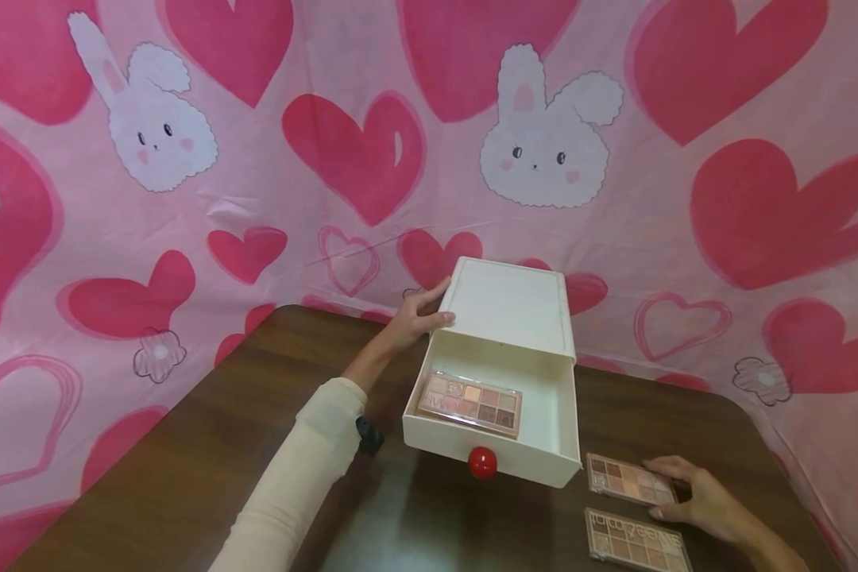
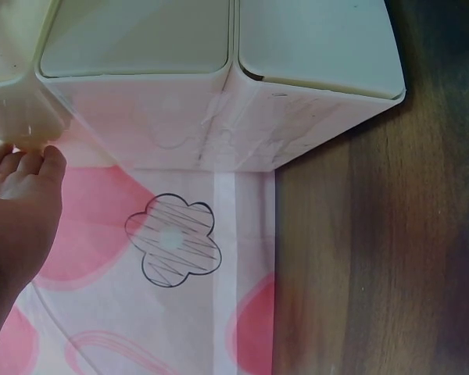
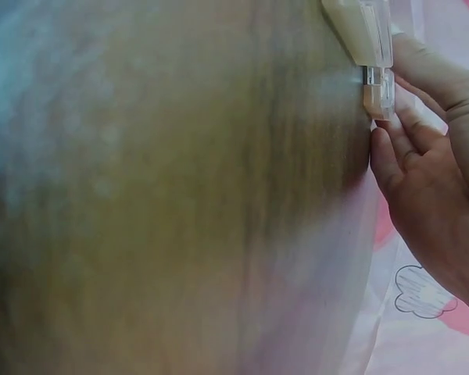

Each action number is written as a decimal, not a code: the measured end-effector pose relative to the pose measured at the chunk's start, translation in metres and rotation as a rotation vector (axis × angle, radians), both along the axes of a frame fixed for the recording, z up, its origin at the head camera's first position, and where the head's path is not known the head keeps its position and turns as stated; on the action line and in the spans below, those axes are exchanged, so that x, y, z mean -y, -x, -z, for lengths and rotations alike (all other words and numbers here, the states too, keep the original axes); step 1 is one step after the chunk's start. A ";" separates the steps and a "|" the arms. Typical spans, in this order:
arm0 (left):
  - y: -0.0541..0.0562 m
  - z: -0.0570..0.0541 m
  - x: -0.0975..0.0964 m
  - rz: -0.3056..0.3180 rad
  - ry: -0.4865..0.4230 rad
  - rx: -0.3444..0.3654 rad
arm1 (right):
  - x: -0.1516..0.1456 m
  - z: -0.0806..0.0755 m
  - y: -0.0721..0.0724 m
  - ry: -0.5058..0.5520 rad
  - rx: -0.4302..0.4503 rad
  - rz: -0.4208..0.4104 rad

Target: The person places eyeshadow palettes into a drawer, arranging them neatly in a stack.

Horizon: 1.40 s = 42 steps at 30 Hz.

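- The far palette point(image 1: 624, 477) lies on the counter point(image 1: 257, 445) toward its right edge, off the right front corner of the pulled-out drawer point(image 1: 443, 438); the near palette point(image 1: 636, 542) lies just beside it, closer to the person
- The right hand point(image 1: 704, 499) has its grip clamped on the right end of the far palette, thumb and fingertips at its two long edges; how firmly they squeeze, I cannot tell
- The left hand point(image 1: 418, 315) rests against the left side of the white drawer unit point(image 1: 508, 306), thumb at the top edge and apart from the fingers, its grip pressing rather than wrapped round
- The far palette should handle as light and stiff, its clear lid probably slippery; the powder pans look fragile, so a level hold by the long edges, off the lid's middle, seems best
- A third palette point(image 1: 469, 403) sits inside the drawer against the left wall, behind the front with the red knob point(image 1: 482, 462); it too would be best taken by its edges
- Only the head view shows the colour pans, the drawer's inside and all three palettes
- The left wrist view adds further white tiers point(image 2: 137, 35) below the top one, down toward the counter, which the head view hides
- The right wrist view shows the palettes nearly edge-on at the fingertips, their clear lids standing out, but none of the drawer
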<state>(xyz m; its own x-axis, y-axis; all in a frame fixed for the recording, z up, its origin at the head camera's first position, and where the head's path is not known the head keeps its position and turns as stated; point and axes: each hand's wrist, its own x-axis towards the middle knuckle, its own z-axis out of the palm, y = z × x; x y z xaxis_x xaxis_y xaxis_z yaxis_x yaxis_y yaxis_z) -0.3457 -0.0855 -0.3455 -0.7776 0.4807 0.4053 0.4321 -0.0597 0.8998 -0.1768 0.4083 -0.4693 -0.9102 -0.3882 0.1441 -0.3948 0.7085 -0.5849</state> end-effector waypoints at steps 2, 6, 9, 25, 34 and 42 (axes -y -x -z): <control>0.000 0.000 0.000 0.001 -0.003 0.003 | -0.001 0.000 0.000 0.003 -0.006 -0.015; 0.000 0.001 0.001 0.002 0.000 -0.004 | -0.001 0.000 0.002 0.009 -0.020 -0.029; 0.001 0.001 0.001 0.003 0.005 -0.010 | -0.001 -0.001 0.001 0.015 -0.003 -0.015; 0.000 0.001 0.001 -0.002 0.010 0.005 | 0.006 -0.007 -0.007 0.018 0.066 0.142; 0.001 0.003 0.000 0.001 0.005 -0.010 | 0.013 -0.017 -0.009 0.064 0.012 0.137; 0.002 0.000 0.001 0.009 -0.002 -0.005 | 0.021 -0.048 -0.011 0.092 -0.016 0.128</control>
